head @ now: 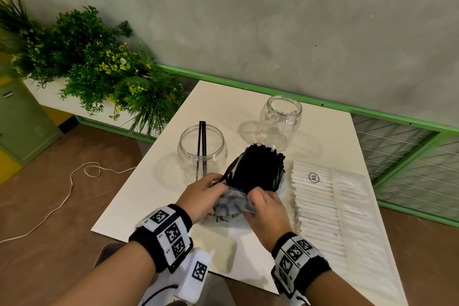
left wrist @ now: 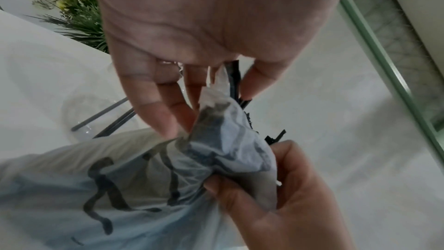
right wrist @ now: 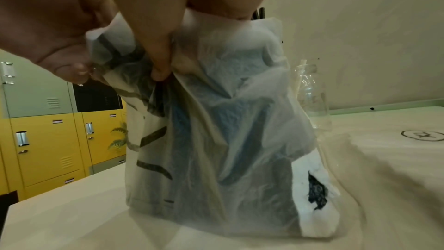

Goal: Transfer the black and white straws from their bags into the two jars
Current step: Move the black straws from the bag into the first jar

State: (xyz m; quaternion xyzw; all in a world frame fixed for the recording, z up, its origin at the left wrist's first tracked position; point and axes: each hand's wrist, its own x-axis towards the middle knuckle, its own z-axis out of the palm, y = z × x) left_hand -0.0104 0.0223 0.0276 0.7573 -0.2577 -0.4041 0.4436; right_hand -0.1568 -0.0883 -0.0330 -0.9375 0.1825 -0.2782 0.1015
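Note:
A translucent plastic bag [head: 233,202] stands on the white table [head: 154,196] with a bundle of black straws [head: 258,169] sticking out of its top. My left hand [head: 218,185] pinches the bag's bunched rim on the left, and my right hand [head: 253,195] grips it on the right. In the left wrist view my left hand [left wrist: 206,105] pinches the bag [left wrist: 228,149] beside the black straws [left wrist: 234,79]. In the right wrist view my right hand [right wrist: 120,71] gathers the bag [right wrist: 216,121]. The near jar [head: 202,149] holds a few black straws. The far jar [head: 282,119] stands behind.
A flat bag of white straws [head: 330,206] marked XL lies on the right of the table, close to the black bundle. Plants [head: 99,62] and a green rail [head: 372,112] border the far side. A white cord [head: 72,181] lies on the floor. Yellow lockers [right wrist: 48,140] stand behind.

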